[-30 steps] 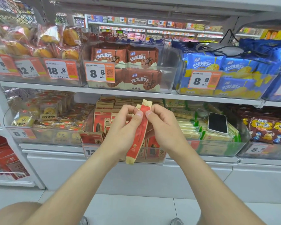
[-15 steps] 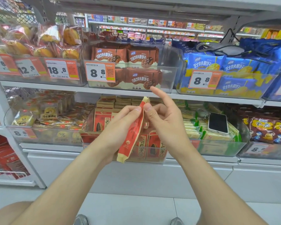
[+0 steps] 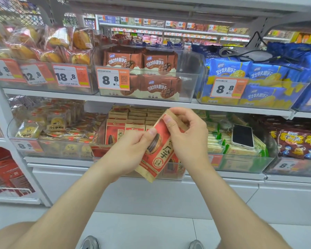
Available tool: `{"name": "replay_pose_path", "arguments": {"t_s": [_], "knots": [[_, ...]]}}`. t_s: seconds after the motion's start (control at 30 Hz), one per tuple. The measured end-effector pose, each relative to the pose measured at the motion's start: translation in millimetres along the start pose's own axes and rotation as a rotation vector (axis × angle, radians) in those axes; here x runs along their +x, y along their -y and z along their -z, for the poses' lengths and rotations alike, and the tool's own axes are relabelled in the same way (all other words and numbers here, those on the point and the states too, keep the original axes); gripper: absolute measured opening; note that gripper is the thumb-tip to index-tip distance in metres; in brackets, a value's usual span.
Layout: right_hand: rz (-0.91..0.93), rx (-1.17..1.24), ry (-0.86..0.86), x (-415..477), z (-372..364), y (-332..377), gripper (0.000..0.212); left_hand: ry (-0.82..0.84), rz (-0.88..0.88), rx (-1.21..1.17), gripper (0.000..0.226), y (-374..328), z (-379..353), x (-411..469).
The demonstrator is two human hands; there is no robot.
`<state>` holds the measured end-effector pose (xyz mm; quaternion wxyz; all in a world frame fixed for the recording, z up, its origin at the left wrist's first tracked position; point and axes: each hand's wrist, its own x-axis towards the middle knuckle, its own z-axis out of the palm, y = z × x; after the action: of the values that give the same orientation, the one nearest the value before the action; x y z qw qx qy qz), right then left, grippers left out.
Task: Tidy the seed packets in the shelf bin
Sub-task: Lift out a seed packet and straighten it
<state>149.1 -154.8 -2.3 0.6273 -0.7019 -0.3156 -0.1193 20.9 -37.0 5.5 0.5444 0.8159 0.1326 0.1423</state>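
Observation:
I hold one red and tan sunflower seed packet (image 3: 157, 155) in front of the clear shelf bin (image 3: 101, 133) on the lower shelf. My left hand (image 3: 131, 151) pinches the packet's left edge with the thumb on its face. My right hand (image 3: 187, 141) grips its top right corner with curled fingers. The packet hangs tilted, its printed face towards me. Behind it, several more seed packets (image 3: 126, 126) stand in rows inside the bin, and one lies slumped at the bin's front left (image 3: 101, 150).
A white phone (image 3: 242, 135) lies on green-and-cream packets in the bin to the right. Yellow pastry packs (image 3: 56, 123) fill the left bin. Brown (image 3: 158, 63) and blue (image 3: 241, 69) wafer bags sit on the shelf above. My shoes (image 3: 90, 243) are on the floor below.
The packet has turned from edge-on to face-on towards me. My right hand's forefinger, stretched out half a second ago, has curled onto the packet's top corner. Both hands sit slightly lower.

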Motion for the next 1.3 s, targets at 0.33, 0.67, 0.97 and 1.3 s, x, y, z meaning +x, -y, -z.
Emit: {"name": "replay_pose_path", "arguments": {"t_s": [0.33, 0.67, 0.97, 1.3], "knots": [[-0.155, 0.166, 0.197, 3, -21, 7, 0.023, -0.259, -0.082, 0.166, 0.058, 10, 36, 9], [0.111, 0.059, -0.09, -6, -97, 21, 0.016, -0.487, 0.206, 0.389, 0.025, 56, 101, 20], [0.207, -0.099, 0.079, 3, -156, -9, 0.013, 0.029, 0.202, 0.663, 0.033, 71, 120, 17], [0.203, -0.429, 0.557, 11, -169, -10, 0.015, 0.019, 0.078, 0.843, 0.022, 105, 138, 37]]}}
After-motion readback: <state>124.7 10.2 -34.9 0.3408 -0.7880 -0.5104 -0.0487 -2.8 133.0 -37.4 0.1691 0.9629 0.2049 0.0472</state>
